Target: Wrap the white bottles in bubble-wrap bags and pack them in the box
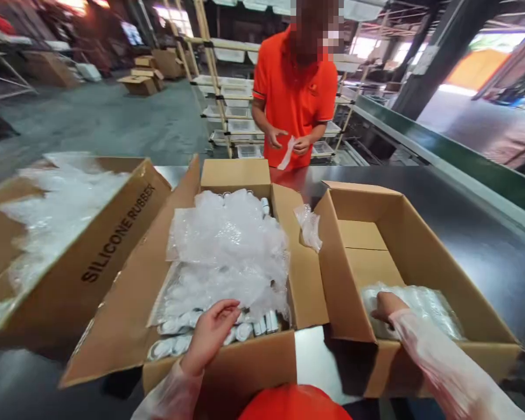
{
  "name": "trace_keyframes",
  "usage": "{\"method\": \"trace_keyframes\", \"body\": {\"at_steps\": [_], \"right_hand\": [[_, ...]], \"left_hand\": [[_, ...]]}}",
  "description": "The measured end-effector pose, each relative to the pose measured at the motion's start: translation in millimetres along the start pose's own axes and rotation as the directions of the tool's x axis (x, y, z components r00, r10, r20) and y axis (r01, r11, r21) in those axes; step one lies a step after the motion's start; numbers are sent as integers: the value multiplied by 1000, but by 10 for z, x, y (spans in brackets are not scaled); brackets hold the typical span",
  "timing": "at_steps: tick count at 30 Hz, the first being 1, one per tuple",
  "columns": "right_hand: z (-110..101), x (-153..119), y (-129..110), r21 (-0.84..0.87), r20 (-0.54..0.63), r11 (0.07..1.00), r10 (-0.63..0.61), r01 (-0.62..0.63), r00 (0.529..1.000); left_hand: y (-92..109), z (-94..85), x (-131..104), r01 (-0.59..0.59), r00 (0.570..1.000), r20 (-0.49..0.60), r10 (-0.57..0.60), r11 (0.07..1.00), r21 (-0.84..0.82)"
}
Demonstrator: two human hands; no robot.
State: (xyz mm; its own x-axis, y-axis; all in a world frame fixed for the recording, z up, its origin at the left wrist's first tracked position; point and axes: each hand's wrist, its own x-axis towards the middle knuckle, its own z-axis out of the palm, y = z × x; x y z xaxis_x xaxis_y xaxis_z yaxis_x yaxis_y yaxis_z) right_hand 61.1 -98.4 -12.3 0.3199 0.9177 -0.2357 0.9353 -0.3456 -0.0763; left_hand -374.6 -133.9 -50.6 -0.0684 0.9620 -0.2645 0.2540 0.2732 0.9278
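The left hand (213,332) curls loosely; the right hand (387,305) bends downward.

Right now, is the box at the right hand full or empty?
The box is part-full: clear packaging lies at the right hand; its cardboard floor shows beyond.

Readable text: black lettering (119,234), "SILICONE RUBBER", on the long side wall of the left carton (61,309). Two words, all capitals, one line, printed straight on brown cardboard. Line slants lower left to upper right; first S sits lowest and looks biggest, last R ends near the wall's upper corner and looks smallest. Second mark: small logo (314,87) on the chest of the co-worker's orange-red shirt (280,81), too small to read, can't tell letters from emblem. Pale patch (425,60) on the dark pillar (420,87), right background: blurred, can't tell if it carries writing.
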Motion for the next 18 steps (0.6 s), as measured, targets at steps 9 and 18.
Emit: {"method": "trace_keyframes", "body": {"at_steps": [9,18], "right_hand": [[8,-779,-1759,351,-272,706,-552,615,789],[568,-518,-1978,626,-156,632,-472,457,868]], "left_hand": [[229,377,269,-405,873,174,456,476,781],[56,-212,635,-490,871,373,318,526,695]]}}
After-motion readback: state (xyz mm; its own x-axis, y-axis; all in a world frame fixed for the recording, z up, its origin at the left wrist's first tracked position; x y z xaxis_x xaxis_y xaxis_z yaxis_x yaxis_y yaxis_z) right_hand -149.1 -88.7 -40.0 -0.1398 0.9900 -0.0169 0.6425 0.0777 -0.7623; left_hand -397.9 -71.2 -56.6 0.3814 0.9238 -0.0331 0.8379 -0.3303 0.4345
